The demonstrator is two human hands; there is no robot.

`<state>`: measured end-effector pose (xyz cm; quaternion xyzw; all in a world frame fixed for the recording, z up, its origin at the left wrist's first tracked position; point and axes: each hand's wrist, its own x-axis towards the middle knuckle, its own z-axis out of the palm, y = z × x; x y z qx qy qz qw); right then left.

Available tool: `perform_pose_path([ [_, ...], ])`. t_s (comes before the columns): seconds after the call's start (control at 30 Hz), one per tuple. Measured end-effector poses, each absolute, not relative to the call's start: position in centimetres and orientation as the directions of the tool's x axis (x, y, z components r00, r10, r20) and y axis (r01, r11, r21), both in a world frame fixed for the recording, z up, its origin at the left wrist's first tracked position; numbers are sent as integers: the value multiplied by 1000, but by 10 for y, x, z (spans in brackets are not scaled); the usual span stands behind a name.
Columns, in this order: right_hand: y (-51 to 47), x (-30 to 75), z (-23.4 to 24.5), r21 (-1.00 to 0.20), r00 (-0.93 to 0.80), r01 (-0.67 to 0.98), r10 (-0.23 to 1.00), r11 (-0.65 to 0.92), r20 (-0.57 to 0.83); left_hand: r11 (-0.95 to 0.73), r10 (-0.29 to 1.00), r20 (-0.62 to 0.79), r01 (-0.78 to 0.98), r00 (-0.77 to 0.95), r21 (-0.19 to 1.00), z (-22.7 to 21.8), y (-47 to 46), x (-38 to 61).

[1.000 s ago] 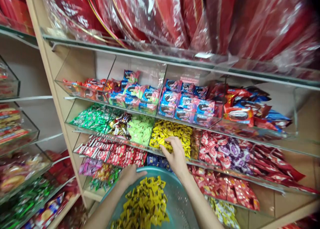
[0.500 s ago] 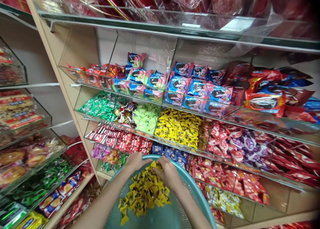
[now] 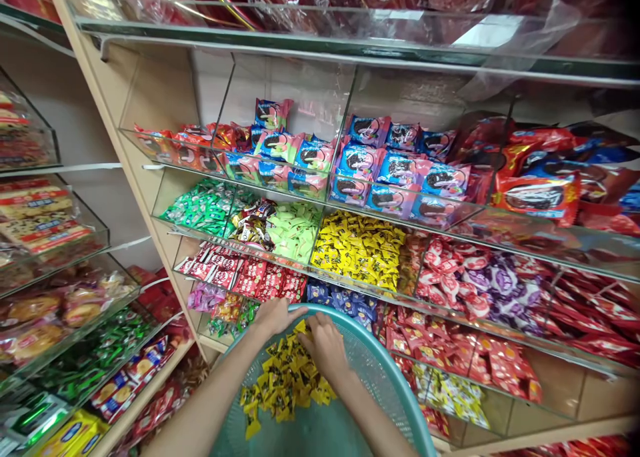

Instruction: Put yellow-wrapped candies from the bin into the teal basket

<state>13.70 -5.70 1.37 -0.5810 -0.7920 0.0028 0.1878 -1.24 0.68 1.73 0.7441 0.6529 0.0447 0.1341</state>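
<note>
A round teal plastic basket [image 3: 400,377] with perforated sides stands in front of me. My left hand [image 3: 274,317] is closed on its far rim, thumb along the edge. A loose heap of yellow-wrapped candies [image 3: 285,377] lies inside. My right hand [image 3: 324,344] reaches into the basket with fingers curled over the far end of this heap; a yellow candy shows beside the fingertips, and the palm's underside is hidden. Just beyond the basket, a shelf compartment holds more of the same yellow candies [image 3: 357,247].
Clear-fronted shelves hold green candies [image 3: 200,207], light green candies [image 3: 295,230], red packets [image 3: 270,280], dark blue packets [image 3: 343,300] and blue-pink cookie packs [image 3: 397,170]. A wooden upright [image 3: 115,150] divides off the left shelves. A glass shelf edge [image 3: 320,47] crosses above.
My right hand has moved slightly left over the candies in the basket. The left hand stays on the rim. The view has shifted a little.
</note>
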Motion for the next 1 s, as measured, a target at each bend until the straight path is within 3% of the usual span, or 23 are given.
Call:
perform_pose_path([
  [0.17,-62,127,17,-270,-273,886,894,378,356,-115,980,-129,962,151,249,19,6,-12],
  [0.27,-74,112,12,-275,-436,801,833,532,341,-122,979,-129,960,158,254,20,6,-12],
  [0.47,-103,82,-25,-177,-782,576,601,798,167,-120,983,-101,956,151,267,20,5,-13],
  [1.0,-120,65,-60,-34,-812,551,545,834,210,-118,984,-102,962,147,247,21,6,-13],
])
